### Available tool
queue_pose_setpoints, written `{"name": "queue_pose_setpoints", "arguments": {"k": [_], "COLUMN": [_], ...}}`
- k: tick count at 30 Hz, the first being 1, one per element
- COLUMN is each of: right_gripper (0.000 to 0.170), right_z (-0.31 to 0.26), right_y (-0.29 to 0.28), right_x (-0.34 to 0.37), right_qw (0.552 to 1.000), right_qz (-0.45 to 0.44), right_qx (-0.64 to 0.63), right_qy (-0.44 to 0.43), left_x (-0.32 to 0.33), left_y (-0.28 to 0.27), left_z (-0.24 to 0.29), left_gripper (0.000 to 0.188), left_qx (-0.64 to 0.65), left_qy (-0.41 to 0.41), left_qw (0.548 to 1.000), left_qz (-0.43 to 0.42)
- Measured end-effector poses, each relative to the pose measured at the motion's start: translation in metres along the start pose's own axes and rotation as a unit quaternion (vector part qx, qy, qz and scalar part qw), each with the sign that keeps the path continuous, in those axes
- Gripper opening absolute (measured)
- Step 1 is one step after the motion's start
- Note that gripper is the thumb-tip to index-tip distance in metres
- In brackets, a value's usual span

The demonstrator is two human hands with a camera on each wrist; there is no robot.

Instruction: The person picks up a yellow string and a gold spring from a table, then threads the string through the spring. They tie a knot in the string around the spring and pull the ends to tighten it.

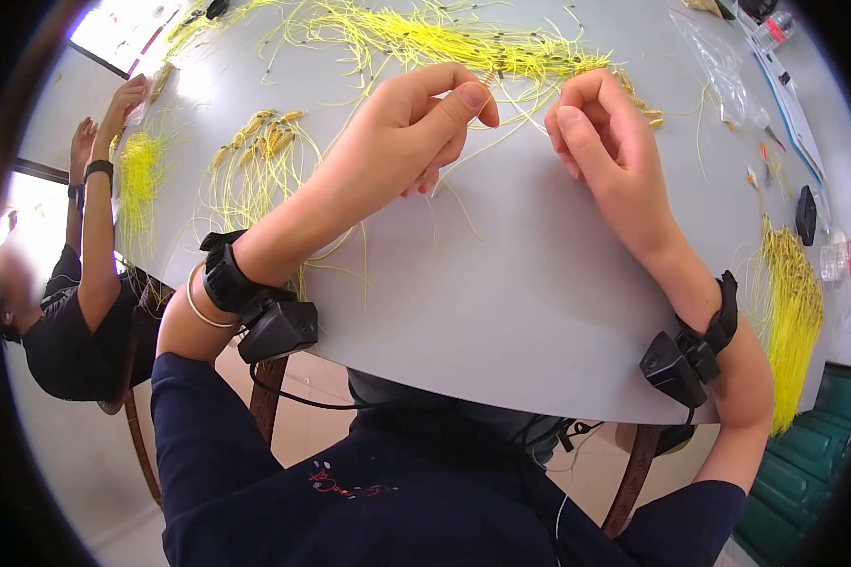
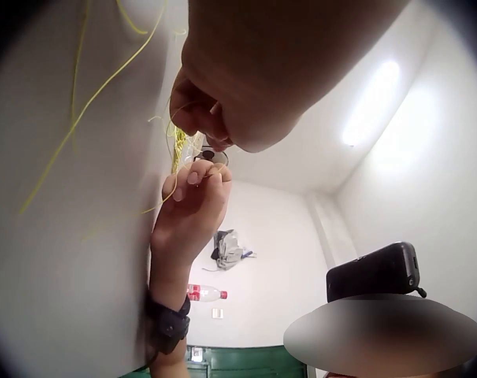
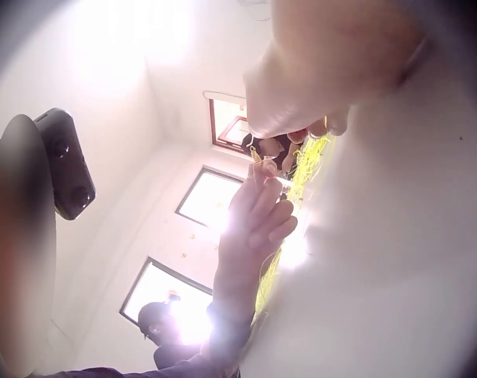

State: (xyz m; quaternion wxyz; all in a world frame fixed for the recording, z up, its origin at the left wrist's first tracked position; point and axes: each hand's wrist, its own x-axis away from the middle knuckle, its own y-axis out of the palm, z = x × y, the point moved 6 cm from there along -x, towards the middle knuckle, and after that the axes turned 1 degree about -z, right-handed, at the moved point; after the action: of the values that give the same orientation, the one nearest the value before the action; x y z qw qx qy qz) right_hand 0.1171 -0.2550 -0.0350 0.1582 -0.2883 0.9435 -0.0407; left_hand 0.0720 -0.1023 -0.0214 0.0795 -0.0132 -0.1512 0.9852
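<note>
My left hand pinches a small golden coiled piece between thumb and forefinger; the same coil shows at the fingertips in the right wrist view. Across a short gap, my right hand has its thumb against its curled forefinger, pinching a thin yellow line whose end is hard to see. Thin line runs between the two hands. In the left wrist view the right hand faces the left hand. Beyond them lies a long bundle of yellow lines.
Coiled pieces with lines lie left of my left forearm. A thick yellow bundle hangs over the table's right edge. Plastic bags, a bottle and a black object are at right. Another person sits at left.
</note>
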Motion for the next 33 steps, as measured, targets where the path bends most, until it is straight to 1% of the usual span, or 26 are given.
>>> {"name": "queue_pose_setpoints", "arguments": {"k": [5, 7, 8, 10, 19, 33], "right_gripper": [0.008, 0.006, 0.006, 0.006, 0.006, 0.006], "right_z": [-0.006, -0.008, -0.008, -0.011, -0.014, -0.013], "right_y": [-0.001, -0.001, -0.001, 0.0, 0.003, 0.005], "right_x": [0.002, 0.003, 0.003, 0.004, 0.006, 0.006], "right_qw": [1.0, 0.999, 0.999, 0.999, 0.998, 0.998], "right_qz": [-0.005, -0.009, -0.009, -0.018, -0.042, -0.05], "right_qx": [-0.022, -0.034, -0.034, -0.032, -0.019, -0.015], "right_qy": [-0.006, -0.012, -0.012, -0.033, -0.042, -0.041], "left_x": [0.0, 0.0, 0.0, -0.001, -0.001, -0.001], "left_y": [0.002, -0.001, -0.001, -0.004, -0.003, -0.001], "left_z": [0.002, 0.001, 0.001, 0.0, 0.0, -0.001], "left_gripper": [0.033, 0.033, 0.033, 0.032, 0.032, 0.033], "left_qx": [-0.023, -0.01, -0.01, 0.005, 0.007, -0.001], "left_qy": [-0.002, -0.014, -0.014, 0.003, -0.01, -0.015], "left_qw": [1.0, 0.999, 0.999, 0.998, 0.999, 0.999], "left_qz": [0.001, 0.037, 0.037, 0.06, 0.043, 0.032]}}
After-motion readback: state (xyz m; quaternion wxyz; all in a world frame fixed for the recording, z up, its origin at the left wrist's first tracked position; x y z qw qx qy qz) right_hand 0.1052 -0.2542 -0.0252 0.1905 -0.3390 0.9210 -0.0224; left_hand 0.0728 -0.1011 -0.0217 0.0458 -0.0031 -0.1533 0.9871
